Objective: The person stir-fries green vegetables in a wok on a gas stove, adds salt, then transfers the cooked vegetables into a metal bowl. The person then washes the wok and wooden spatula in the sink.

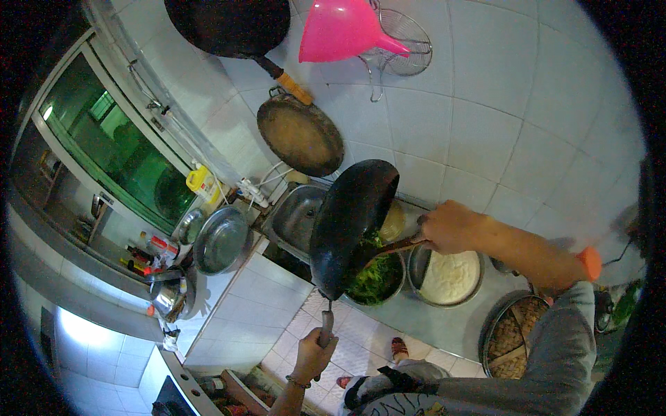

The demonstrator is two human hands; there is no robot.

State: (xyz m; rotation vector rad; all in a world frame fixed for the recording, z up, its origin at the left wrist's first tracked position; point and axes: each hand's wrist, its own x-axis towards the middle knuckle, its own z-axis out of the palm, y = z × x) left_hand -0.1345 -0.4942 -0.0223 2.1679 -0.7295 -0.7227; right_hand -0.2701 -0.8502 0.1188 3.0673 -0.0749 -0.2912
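My left hand point(315, 353), with a bracelet at its wrist, grips the handle of a black wok point(348, 223). The wok is tipped on its side over a round metal bowl point(399, 291) of chopped leafy greens point(372, 283). My right hand point(450, 227) holds a brown wooden-looking utensil point(398, 246) that reaches to the wok's opening; its far end is hidden. Some greens show at the wok's rim. Right of the bowl stands a metal pot point(479, 283) holding a pale, doughy-looking mass point(451, 276).
A steel sink point(295, 216) lies behind the wok. A steel basin point(221, 240) and yellow bottle point(203, 183) stand on the left counter. A round woven item point(512, 338) is at right. A pan point(301, 135), pink funnel point(338, 31) and wire strainer point(408, 44) hang on the wall.
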